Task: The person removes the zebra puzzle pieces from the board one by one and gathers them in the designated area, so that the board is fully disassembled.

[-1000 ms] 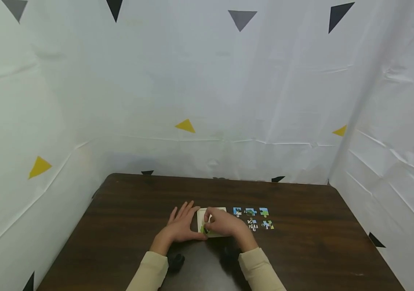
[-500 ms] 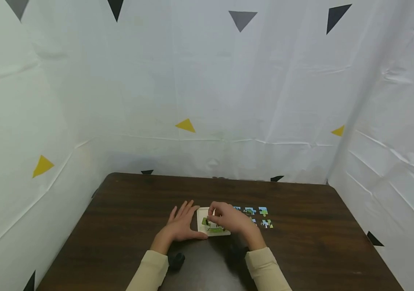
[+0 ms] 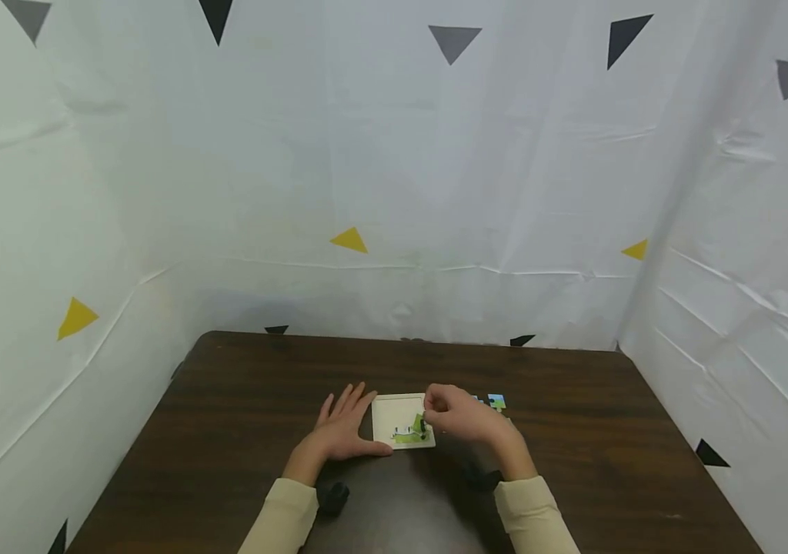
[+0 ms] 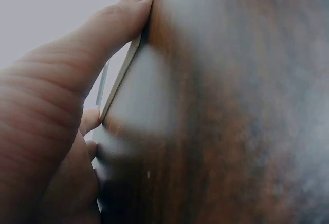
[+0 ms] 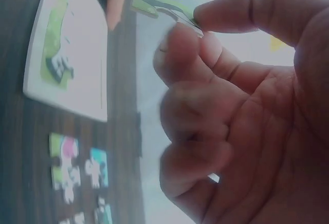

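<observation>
A pale, shallow puzzle tray lies on the table. My left hand spreads its fingers along the tray's left side; in the left wrist view the thumb touches the tray's edge. Between thumb and index finger, my right hand pinches a mostly green jigsaw puzzle piece, over the tray's right side in the head view. A green strip of joined pieces, with black and white parts, lies along the tray's near edge. The rest of the tray's bed is bare.
Loose blue, green and white puzzle pieces lie on the dark wood table right of the tray, partly hidden by the right hand in the head view. White cloth walls with triangles enclose the table.
My right hand has moved from the tray's left part to its right side, carrying the green puzzle piece. This uncovered the strip in the tray. My left hand has stayed put.
</observation>
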A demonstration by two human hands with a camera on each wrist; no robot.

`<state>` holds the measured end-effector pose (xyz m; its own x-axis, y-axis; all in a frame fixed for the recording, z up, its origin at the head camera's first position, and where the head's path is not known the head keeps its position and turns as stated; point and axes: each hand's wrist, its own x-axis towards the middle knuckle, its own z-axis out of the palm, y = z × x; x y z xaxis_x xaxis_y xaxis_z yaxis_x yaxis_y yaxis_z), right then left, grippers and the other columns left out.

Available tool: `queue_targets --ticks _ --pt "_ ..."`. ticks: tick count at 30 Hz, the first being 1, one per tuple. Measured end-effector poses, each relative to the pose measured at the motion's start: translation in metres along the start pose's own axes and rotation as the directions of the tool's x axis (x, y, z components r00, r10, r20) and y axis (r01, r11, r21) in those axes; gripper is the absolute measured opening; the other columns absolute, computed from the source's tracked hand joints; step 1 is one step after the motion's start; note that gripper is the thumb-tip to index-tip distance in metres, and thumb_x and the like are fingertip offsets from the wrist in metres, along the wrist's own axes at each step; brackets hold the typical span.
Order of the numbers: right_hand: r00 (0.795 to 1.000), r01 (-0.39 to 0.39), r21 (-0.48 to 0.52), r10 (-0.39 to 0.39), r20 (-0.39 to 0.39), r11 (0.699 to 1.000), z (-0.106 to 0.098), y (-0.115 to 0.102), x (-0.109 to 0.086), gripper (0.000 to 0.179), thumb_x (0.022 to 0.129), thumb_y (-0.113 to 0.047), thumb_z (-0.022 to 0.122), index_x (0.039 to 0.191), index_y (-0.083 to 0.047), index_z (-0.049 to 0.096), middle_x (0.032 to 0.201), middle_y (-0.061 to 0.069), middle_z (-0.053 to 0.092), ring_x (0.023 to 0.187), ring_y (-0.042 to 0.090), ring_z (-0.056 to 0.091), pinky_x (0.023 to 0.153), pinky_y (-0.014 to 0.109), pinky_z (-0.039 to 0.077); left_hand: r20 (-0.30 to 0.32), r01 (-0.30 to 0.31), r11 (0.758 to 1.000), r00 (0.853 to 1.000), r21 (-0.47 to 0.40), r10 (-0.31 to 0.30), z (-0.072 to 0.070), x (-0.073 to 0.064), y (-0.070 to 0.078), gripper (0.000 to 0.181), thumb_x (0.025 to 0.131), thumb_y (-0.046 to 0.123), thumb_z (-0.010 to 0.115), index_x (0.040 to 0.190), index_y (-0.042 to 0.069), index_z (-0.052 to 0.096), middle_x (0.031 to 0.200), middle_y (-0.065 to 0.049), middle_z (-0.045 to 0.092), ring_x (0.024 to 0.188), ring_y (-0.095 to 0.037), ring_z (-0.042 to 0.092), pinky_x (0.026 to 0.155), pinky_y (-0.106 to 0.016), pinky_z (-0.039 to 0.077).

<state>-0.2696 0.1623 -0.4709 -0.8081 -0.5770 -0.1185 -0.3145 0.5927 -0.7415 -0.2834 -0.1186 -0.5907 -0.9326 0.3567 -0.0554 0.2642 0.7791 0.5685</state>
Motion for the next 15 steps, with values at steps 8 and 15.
queue_targets --ticks 8,15 --pt "0.998 -0.050 0.073 0.047 0.046 0.996 -0.006 0.014 -0.018 0.008 0.105 -0.010 0.061 0.102 -0.003 0.062 0.076 0.002 0.062 0.061 0.014 0.054 0.057 0.030 0.049 -0.013 0.004 1.000 1.000 0.031 -0.004 0.001 0.000 -0.005 0.125 0.076 0.084 0.078 0.174 0.025 0.025 0.183 -0.006 0.012 0.170 -0.034 0.005 0.133 -0.065 -0.003" --pt "0.993 -0.044 0.099 0.033 0.117 0.994 -0.004 0.031 -0.023 0.011 0.107 -0.010 0.062 0.102 0.001 0.063 0.074 0.007 0.068 0.057 0.012 0.057 0.054 0.029 0.052 -0.011 0.003 1.000 1.000 0.028 -0.003 -0.004 -0.002 -0.008 0.127 0.075 0.085 0.077 0.174 0.024 0.025 0.183 -0.007 0.012 0.170 -0.034 0.005 0.133 -0.066 -0.002"
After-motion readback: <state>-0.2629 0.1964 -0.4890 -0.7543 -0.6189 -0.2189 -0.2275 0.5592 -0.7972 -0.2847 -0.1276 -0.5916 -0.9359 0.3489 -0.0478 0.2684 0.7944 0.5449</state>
